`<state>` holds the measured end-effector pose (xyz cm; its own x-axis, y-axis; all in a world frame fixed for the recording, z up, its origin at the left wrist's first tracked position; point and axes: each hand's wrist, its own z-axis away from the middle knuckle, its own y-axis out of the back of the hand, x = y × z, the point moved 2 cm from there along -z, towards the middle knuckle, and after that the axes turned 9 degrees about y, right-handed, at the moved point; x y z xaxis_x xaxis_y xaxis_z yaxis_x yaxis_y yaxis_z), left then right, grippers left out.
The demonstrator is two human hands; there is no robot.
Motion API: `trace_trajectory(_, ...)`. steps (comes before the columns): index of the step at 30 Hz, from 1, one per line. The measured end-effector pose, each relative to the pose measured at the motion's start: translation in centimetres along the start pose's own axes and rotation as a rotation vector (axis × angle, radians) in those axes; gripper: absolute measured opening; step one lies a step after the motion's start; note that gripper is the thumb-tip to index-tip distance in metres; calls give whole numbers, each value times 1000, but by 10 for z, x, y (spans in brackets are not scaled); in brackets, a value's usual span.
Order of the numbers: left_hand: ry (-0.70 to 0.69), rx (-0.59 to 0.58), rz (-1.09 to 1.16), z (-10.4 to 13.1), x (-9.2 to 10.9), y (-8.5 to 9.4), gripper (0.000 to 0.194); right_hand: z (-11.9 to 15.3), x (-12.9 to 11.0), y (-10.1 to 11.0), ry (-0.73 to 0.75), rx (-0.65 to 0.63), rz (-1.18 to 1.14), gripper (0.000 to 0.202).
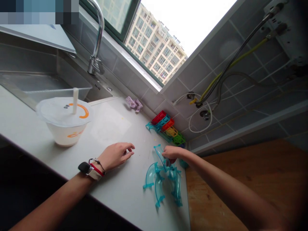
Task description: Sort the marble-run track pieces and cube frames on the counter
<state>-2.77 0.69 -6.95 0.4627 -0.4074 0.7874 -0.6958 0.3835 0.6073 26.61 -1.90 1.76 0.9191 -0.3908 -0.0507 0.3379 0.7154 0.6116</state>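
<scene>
My left hand [117, 156] hovers over or rests on the white counter, fingers loosely bent, thumb apart, holding nothing. A watch [84, 167] and bands circle that wrist. My right hand [172, 152] is closed above a cluster of clear teal curved track pieces [158, 189]. A small greyish part [167, 162] shows under its fingers, mostly hidden, so what it grips is unclear. One teal track piece [158, 153] stands out just left of those fingers; contact with them cannot be made out. Another teal piece [177, 189] lies below the hand.
Stacked coloured frame blocks [166, 123] and lilac pieces [134, 104] lie along the tiled wall. A lidded drink cup [66, 128] with a straw stands left, beside the sink [50, 67] and faucet [96, 48]. Wood surface [216, 173] borders the counter at right; hoses [226, 70] hang above.
</scene>
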Motion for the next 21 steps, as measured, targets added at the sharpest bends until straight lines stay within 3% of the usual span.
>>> trace_trajectory(7,-7,-7,-35,0,1,-1,27,18,7,16,12,-29,-102,34)
trace_trajectory(13,-33,4,-109,1,5,-4,25,23,19,16,40,-37,-122,38)
trace_trajectory(21,-109,-114,-78,12,40,-17,25,11,37,18,78,55,-67,40)
